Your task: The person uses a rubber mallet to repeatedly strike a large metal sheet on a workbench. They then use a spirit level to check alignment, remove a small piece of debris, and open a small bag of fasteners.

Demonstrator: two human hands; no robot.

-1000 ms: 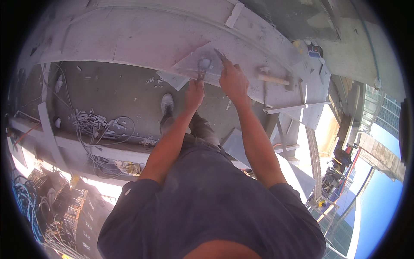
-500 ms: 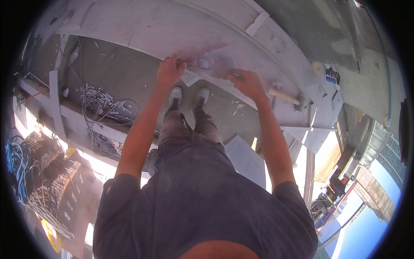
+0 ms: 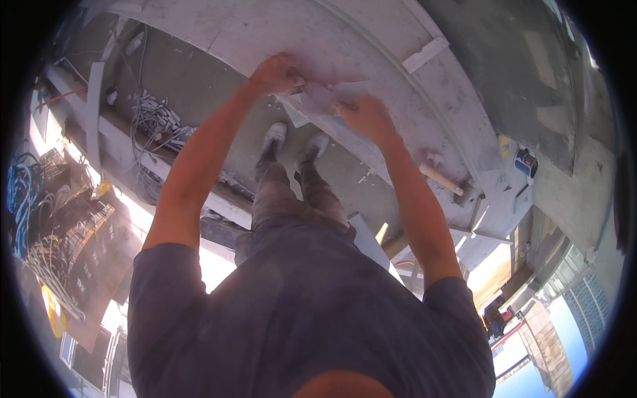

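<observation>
Both my hands are over a long pale panel (image 3: 391,99) dusted with powder. My left hand (image 3: 277,74) is closed, its fingertips pinching the edge of a pale flat piece (image 3: 320,99). At the other side of that piece is my right hand (image 3: 368,119), also closed, with a dark narrow bit showing by its fingertips. What this bit is, I cannot make out. A hazy smear blurs the area between the hands. To the right of my right hand, a short round wooden stick (image 3: 441,180) lies on the panel.
Cables (image 3: 142,129) and a heap of white offcuts (image 3: 159,116) lie on the floor at left. Blue rope (image 3: 26,192) hangs at far left. A small blue and white object (image 3: 525,162) sits at right. My shoes (image 3: 275,136) stand beside the panel's near edge.
My hands have drawn closer together. The left has moved up and right, the right has come inward, and the pale piece between them shows more clearly. The view has turned slightly.
</observation>
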